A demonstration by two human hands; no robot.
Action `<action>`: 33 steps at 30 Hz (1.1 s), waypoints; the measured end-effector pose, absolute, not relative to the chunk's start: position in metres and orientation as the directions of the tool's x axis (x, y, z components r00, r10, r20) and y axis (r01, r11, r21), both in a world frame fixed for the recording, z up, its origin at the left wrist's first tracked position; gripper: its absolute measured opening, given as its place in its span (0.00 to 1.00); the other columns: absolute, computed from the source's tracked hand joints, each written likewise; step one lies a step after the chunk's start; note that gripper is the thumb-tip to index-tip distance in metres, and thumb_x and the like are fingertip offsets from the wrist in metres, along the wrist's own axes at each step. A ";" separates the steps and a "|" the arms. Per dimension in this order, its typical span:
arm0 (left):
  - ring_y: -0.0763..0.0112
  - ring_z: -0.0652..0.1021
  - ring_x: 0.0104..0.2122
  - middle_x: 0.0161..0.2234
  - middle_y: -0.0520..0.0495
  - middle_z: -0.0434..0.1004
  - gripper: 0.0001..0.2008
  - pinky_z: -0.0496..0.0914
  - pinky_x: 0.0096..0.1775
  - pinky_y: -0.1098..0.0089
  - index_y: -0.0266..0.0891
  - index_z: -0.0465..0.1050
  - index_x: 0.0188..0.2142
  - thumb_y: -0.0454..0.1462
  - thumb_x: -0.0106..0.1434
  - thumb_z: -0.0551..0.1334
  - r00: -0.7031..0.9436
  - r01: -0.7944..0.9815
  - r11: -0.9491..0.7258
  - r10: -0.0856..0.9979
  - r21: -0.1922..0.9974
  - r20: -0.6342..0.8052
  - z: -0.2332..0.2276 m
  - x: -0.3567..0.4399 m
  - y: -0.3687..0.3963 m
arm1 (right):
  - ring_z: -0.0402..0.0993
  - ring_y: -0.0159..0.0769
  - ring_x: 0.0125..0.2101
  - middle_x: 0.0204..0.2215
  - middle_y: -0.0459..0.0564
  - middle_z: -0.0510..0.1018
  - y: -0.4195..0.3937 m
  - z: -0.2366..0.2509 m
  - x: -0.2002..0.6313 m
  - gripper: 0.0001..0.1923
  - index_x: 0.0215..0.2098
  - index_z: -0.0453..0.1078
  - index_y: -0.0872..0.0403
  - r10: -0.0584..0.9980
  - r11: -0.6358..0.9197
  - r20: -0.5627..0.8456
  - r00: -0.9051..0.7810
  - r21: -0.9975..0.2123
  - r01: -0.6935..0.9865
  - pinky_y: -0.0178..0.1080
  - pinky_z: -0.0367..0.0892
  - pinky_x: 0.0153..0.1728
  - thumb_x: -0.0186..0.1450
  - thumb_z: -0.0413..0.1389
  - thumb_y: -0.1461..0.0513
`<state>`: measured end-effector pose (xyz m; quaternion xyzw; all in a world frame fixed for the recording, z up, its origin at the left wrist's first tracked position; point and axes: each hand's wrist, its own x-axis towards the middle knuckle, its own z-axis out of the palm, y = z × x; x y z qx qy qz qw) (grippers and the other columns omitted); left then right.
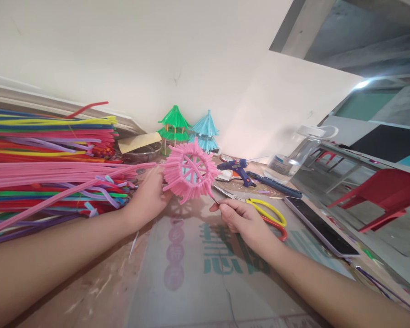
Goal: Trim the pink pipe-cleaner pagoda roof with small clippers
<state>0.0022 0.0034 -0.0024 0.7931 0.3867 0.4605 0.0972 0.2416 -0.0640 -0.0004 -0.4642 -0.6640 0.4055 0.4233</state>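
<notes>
Above the table (198,282), left hand (150,196) grips a nearly finished pink pipe-cleaner roof (190,171); right hand (241,218) fingers pinch one loose end, untrimmed.

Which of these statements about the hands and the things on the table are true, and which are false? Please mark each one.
1. The left hand holds the pink pipe-cleaner ring. True.
2. The right hand grips the yellow scissors. False: the scissors lie on the table behind it; the fingers pinch a thin pin-like thing at the ring's lower edge.
3. The blue glue gun lies on the table beyond the ring. True.
4. The phone lies left of the ring. False: it lies to the right, past the scissors.
5. A green pagoda model stands by the wall. True.
</notes>
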 end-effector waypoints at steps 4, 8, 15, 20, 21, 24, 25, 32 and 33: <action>0.54 0.76 0.48 0.45 0.42 0.78 0.10 0.71 0.51 0.53 0.39 0.75 0.42 0.32 0.62 0.58 0.283 0.529 -0.677 0.709 0.511 0.646 -0.003 0.002 0.004 | 0.56 0.32 0.22 0.18 0.42 0.61 -0.065 0.000 0.241 0.28 0.34 0.78 0.57 0.960 0.245 0.191 -0.203 -0.927 0.283 0.35 0.53 0.23 0.61 0.57 0.40; 0.53 0.76 0.48 0.45 0.41 0.78 0.10 0.70 0.51 0.52 0.38 0.74 0.42 0.32 0.62 0.58 0.282 0.519 -0.686 0.701 0.511 0.655 -0.004 0.002 0.004 | 0.54 0.31 0.21 0.17 0.42 0.60 -0.065 0.002 0.240 0.27 0.34 0.78 0.57 0.962 0.243 0.189 -0.199 -0.924 0.297 0.34 0.51 0.22 0.62 0.58 0.41; 0.54 0.76 0.48 0.45 0.42 0.78 0.10 0.70 0.50 0.53 0.40 0.74 0.42 0.34 0.62 0.57 0.272 0.525 -0.677 0.708 0.516 0.652 -0.003 0.003 0.003 | 0.54 0.31 0.21 0.17 0.42 0.60 -0.067 0.003 0.240 0.25 0.34 0.79 0.56 0.966 0.233 0.181 -0.186 -0.922 0.310 0.35 0.50 0.22 0.62 0.58 0.43; 0.55 0.76 0.47 0.44 0.42 0.78 0.10 0.71 0.50 0.54 0.39 0.75 0.41 0.34 0.62 0.57 0.265 0.535 -0.677 0.703 0.506 0.660 -0.001 0.004 0.002 | 0.52 0.31 0.20 0.17 0.40 0.57 -0.066 0.002 0.241 0.24 0.35 0.78 0.57 0.967 0.227 0.176 -0.184 -0.923 0.312 0.35 0.49 0.22 0.63 0.57 0.44; 0.54 0.76 0.47 0.44 0.42 0.78 0.10 0.71 0.49 0.54 0.39 0.75 0.41 0.34 0.62 0.57 0.263 0.539 -0.675 0.703 0.504 0.661 -0.001 0.004 0.002 | 0.51 0.31 0.20 0.17 0.40 0.56 -0.066 0.001 0.241 0.24 0.35 0.78 0.57 0.966 0.227 0.173 -0.191 -0.924 0.308 0.35 0.49 0.22 0.63 0.57 0.44; 0.55 0.76 0.46 0.43 0.43 0.78 0.10 0.71 0.49 0.55 0.39 0.75 0.41 0.34 0.61 0.58 0.256 0.546 -0.664 0.713 0.511 0.653 -0.001 0.004 0.001 | 0.52 0.31 0.21 0.17 0.40 0.56 -0.066 0.001 0.240 0.25 0.36 0.78 0.57 0.963 0.225 0.164 -0.213 -0.925 0.305 0.35 0.50 0.22 0.62 0.58 0.44; 0.56 0.76 0.46 0.44 0.43 0.78 0.10 0.71 0.49 0.55 0.39 0.75 0.41 0.34 0.61 0.58 0.253 0.544 -0.661 0.716 0.517 0.650 -0.001 0.004 0.001 | 0.52 0.31 0.21 0.17 0.40 0.57 -0.066 0.002 0.240 0.25 0.35 0.78 0.57 0.963 0.224 0.164 -0.213 -0.926 0.304 0.35 0.50 0.22 0.62 0.58 0.43; 0.55 0.76 0.47 0.44 0.41 0.78 0.10 0.70 0.50 0.54 0.39 0.75 0.41 0.33 0.61 0.58 0.268 0.527 -0.665 0.721 0.529 0.639 -0.003 0.003 0.002 | 0.52 0.30 0.20 0.18 0.40 0.57 -0.065 0.002 0.241 0.26 0.35 0.78 0.57 0.964 0.225 0.171 -0.202 -0.931 0.286 0.35 0.50 0.22 0.62 0.57 0.42; 0.55 0.76 0.46 0.43 0.42 0.78 0.09 0.70 0.50 0.54 0.39 0.75 0.40 0.33 0.61 0.59 0.260 0.529 -0.659 0.725 0.534 0.637 -0.002 0.003 0.002 | 0.51 0.30 0.20 0.17 0.40 0.57 -0.065 0.001 0.241 0.26 0.36 0.78 0.57 0.964 0.226 0.172 -0.201 -0.929 0.293 0.35 0.49 0.21 0.62 0.57 0.43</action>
